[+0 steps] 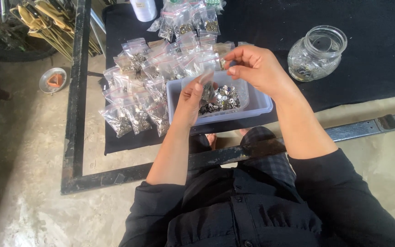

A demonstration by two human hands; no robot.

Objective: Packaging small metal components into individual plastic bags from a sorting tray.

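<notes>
A small clear plastic zip bag (206, 84) is pinched by the left hand (189, 103) above a pale rectangular plastic tub (261, 103) w/ small metal fasteners (220, 99). Right hand (254, 66): fingertips pinched together, contents can't be told. Filled bags (138, 91) piled just beside, left.

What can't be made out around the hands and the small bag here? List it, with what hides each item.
- Small clear bag, head view: blurred and partly covered by the left hand; its contents are unclear.
- Right hand fingers: whatever they pinch is too small to tell.
- Metal pieces in the plastic tub: too small to identify.
- White container: cut off by the top edge.
</notes>
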